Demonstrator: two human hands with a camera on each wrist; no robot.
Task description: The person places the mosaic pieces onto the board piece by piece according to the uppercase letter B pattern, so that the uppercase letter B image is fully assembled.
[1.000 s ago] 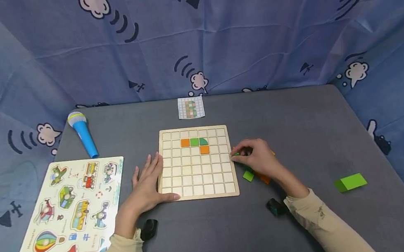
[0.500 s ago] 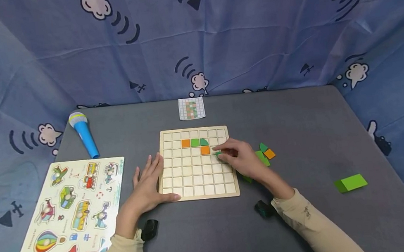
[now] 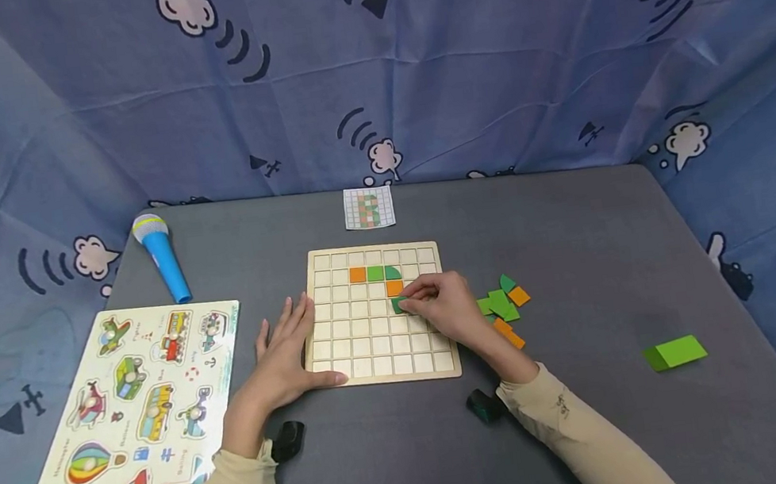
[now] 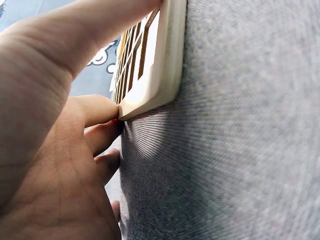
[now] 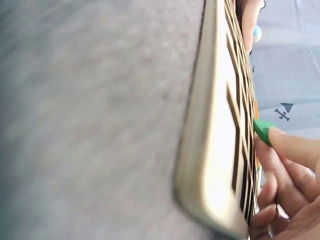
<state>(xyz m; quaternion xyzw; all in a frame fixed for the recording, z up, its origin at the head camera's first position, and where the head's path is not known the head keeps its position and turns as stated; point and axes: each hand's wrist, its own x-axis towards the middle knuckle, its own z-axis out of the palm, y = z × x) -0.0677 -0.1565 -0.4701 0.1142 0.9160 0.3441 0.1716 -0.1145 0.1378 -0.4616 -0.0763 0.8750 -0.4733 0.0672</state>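
A wooden grid board [image 3: 357, 349] lies on the grey table in the head view. In it sit two orange square tiles [image 3: 358, 275], a light green square [image 3: 376, 274] and a dark green quarter-round tile [image 3: 392, 273]. My left hand [image 3: 283, 366] rests along the board's left side with fingers extended, its thumb [image 4: 115, 22] at the near edge. With thumb and fingertips my right hand [image 3: 444, 307] pinches another dark green tile [image 5: 262, 131], curved on one side. That tile is tilted at the board, just below the lower orange square.
Loose green tiles [image 3: 499, 303] and orange tiles [image 3: 509, 333] lie right of the board. Behind it is a small pattern card [image 3: 368, 208]. A vehicle picture puzzle [image 3: 128, 423] and blue toy microphone [image 3: 163, 259] lie left; a light green block [image 3: 675, 352] stands far right.
My right hand has moved left from the loose tiles to the board, carrying the dark green tile to the spot below the lower orange square. The left hand stays in place.
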